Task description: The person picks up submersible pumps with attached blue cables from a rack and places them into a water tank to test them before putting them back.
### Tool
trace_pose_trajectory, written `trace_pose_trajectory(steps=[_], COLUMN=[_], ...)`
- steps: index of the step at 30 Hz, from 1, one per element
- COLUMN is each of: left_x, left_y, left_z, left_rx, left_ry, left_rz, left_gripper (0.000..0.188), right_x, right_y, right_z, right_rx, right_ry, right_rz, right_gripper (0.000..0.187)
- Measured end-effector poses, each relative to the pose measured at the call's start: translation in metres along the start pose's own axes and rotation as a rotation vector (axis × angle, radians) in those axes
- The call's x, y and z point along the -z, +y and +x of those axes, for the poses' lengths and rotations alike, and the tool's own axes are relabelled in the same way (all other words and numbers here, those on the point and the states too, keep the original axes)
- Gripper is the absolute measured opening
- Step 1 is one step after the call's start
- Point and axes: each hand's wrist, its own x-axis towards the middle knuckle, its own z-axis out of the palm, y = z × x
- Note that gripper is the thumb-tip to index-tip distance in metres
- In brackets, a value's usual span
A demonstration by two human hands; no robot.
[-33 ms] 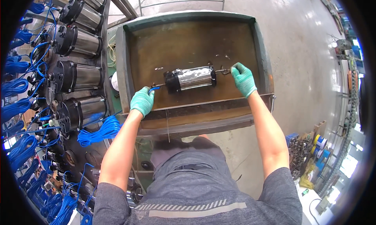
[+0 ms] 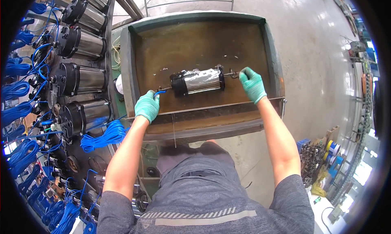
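Note:
A shiny steel motor cylinder with black ends lies on its side, partly in the brownish water of a green-grey tank. At its left end a thin metal rod sticks out, and my left hand, in a green glove, is closed on it. A short piece of blue cable shows by those fingers. From the right end runs a hooked metal rod; my gloved right hand is closed around its outer end. My palms hide both grips.
A metal bar crosses the tank's near side. On the left, a rack holds several similar motors with coiled blue cables close to my left forearm. Metal parts stand stacked on the floor at right.
Glints on the water and on the cylinder have shifted, and the cylinder's right end looks slightly turned. Both hands stay almost where they were, still closed on the rods.

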Motion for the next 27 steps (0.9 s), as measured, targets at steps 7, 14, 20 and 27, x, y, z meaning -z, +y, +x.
trace_pose_trajectory(steps=[7,14,20,27], left_x=[-0.006,-0.001,0.0,0.004], left_y=[0.011,0.024,0.031,0.038], left_z=[-0.015,-0.013,-0.01,-0.01], left_rx=[0.089,0.202,0.277,0.311], left_ry=[0.212,0.188,0.158,0.153], left_rz=[0.09,0.144,0.177,0.204], left_gripper=[0.026,0.03,0.032,0.033], right_x=[-0.016,-0.024,-0.022,-0.023], right_y=[0.013,0.018,0.021,0.021], right_z=[-0.035,-0.028,-0.027,-0.024], right_rx=[0.12,0.093,0.087,0.091], right_ry=[0.19,0.359,0.353,0.381], right_rz=[-0.101,-0.012,0.004,0.012], right_gripper=[0.014,0.016,0.016,0.016])
